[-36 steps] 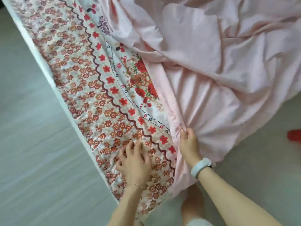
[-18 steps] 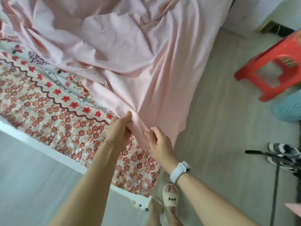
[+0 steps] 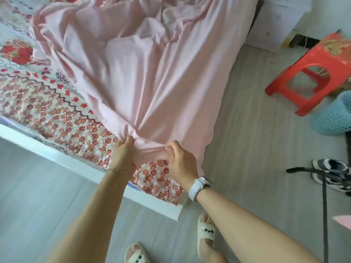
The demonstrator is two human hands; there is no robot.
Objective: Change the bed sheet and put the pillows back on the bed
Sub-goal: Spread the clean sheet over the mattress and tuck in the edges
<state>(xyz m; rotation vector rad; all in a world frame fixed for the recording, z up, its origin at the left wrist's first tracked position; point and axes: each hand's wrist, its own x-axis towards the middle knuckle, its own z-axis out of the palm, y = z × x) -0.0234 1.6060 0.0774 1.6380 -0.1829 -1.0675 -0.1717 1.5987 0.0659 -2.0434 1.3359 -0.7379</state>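
Hands spread apart, fingers still pinching pink sheet edge.

You are standing in a home bedroom: a bed with a white frame carries a floral quilted cover and a loose pink sheet. On the pale wood-look floor sit a red plastic stool, a blue mesh basket and sneakers, and you wear fuzzy house slippers.

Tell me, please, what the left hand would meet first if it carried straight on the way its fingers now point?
Probably only more of the pink sheet that the left hand already grips; depth is unclear.
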